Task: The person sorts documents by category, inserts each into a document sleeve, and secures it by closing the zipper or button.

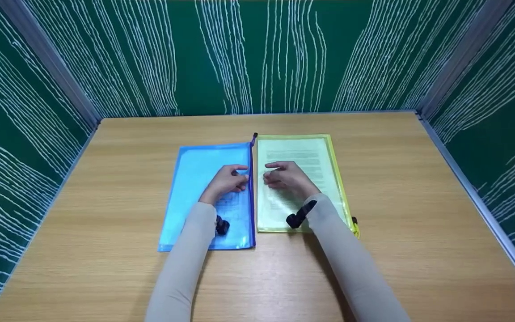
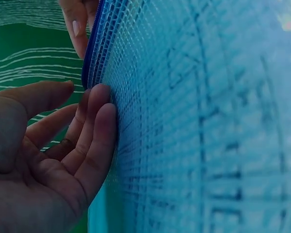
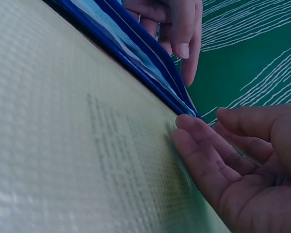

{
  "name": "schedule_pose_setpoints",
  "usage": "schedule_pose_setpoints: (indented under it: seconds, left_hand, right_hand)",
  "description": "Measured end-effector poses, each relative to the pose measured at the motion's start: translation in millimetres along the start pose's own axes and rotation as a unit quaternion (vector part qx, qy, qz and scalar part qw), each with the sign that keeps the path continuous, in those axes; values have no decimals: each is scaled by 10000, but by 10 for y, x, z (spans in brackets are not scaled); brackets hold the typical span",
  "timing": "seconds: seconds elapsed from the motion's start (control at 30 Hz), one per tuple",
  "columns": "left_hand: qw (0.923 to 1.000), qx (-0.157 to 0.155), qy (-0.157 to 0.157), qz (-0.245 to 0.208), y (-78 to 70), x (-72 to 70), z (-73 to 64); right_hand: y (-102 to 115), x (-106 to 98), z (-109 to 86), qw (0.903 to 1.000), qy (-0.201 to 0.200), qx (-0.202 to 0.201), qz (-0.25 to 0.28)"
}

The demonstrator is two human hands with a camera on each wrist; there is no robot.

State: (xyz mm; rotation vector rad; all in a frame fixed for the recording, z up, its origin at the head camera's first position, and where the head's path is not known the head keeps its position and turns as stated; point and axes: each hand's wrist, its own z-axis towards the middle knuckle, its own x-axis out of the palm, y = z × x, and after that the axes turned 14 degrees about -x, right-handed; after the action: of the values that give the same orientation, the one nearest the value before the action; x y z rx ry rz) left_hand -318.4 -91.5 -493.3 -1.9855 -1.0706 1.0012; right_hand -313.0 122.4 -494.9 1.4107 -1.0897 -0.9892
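A blue zip pouch (image 1: 199, 179) with a dark blue zipper edge lies flat on the left, printed paper showing through it. Close beside it on the right lies a yellow-edged zip pouch (image 1: 302, 154), also with a printed sheet inside. My left hand (image 1: 228, 182) is over the blue pouch near its zipper, fingers loosely bent and holding nothing. Over the yellow pouch, my right hand (image 1: 288, 178) mirrors it, likewise holding nothing. In the left wrist view the fingertips (image 2: 105, 116) look close to the blue mesh; in the right wrist view the fingertips (image 3: 184, 136) seem to touch the yellow pouch.
Both pouches lie on a wooden table (image 1: 418, 214). Green panels (image 1: 257, 58) with white wavy lines stand at the back and both sides. A black zipper pull (image 1: 255, 135) sits at the blue pouch's top corner, another pull (image 1: 354, 220) at the yellow pouch's lower right.
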Motion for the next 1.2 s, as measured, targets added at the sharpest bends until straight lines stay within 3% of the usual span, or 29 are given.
schedule_pose_setpoints:
  seconds: [0.17,0.27,0.4,0.6,0.7,0.9,1.03,1.2]
  left_hand:
    - [9936,620,-522,780,1,-72,22]
    - [9870,882,-632,1187,-16,-112,36]
    - [9730,1044,-787,1901,-46,-162,74]
    - [9365,682,-1284,3191,-99,-192,137]
    - [9235,537,-1396,3533,-128,-186,177]
    - [8940,533,-1467,4200,-167,-180,264]
    - [8843,462,-1383,4436,-184,-184,290]
    - [8861,223,-1133,4488,-173,-174,287]
  right_hand:
    - [48,-46,80,9990,-110,147,-414]
    - [79,-75,141,9961,-214,243,-815]
    - [94,-117,213,9937,-106,-130,-1111]
    - [87,-167,327,9826,-18,-821,-1666]
    - [97,-184,389,9756,-83,-952,-1977]
    - [105,-211,485,9684,-198,-1049,-2253]
    - [118,-183,544,9692,-281,-986,-2241]
    - [132,-134,612,9726,-273,-932,-2110]
